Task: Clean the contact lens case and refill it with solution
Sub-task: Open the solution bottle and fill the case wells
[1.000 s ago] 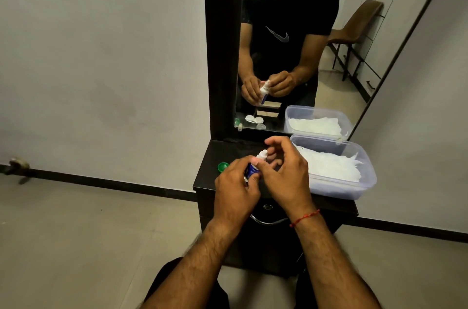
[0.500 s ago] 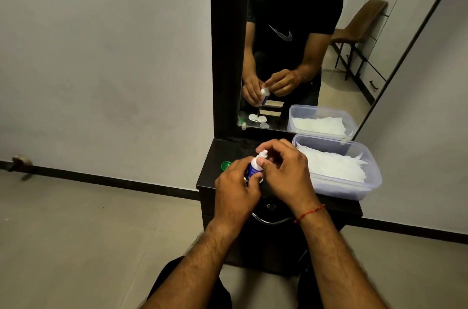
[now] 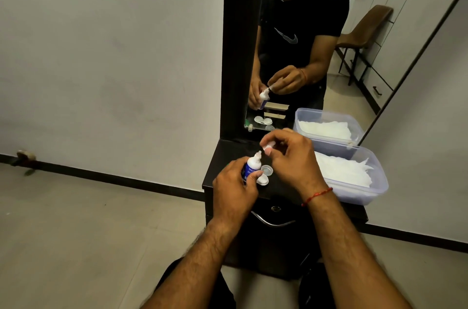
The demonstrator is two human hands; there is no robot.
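Head view, left hand (image 3: 234, 188): fingers wrapped around the solution bottle (image 3: 250, 167), upright, nozzle bare and pointing up.
Head view, right hand (image 3: 291, 156): fingers pinched on a small white cap (image 3: 268, 148), just above and right of the nozzle.
Lens case (image 3: 264, 174): open on the bench (image 3: 222, 156), just right of the left fingers, below the right fingers; long axis runs roughly toward the person.
Nearer hand: left; tipping the nozzle rightward looks enough.
Room: tissue tub (image 3: 354, 192) near on the right; bench edge close on the left.

wall (image 3: 101, 55): pale grey | floor (image 3: 76, 245): beige tile | cabinet (image 3: 273, 240): black | mirror (image 3: 354, 80): tall
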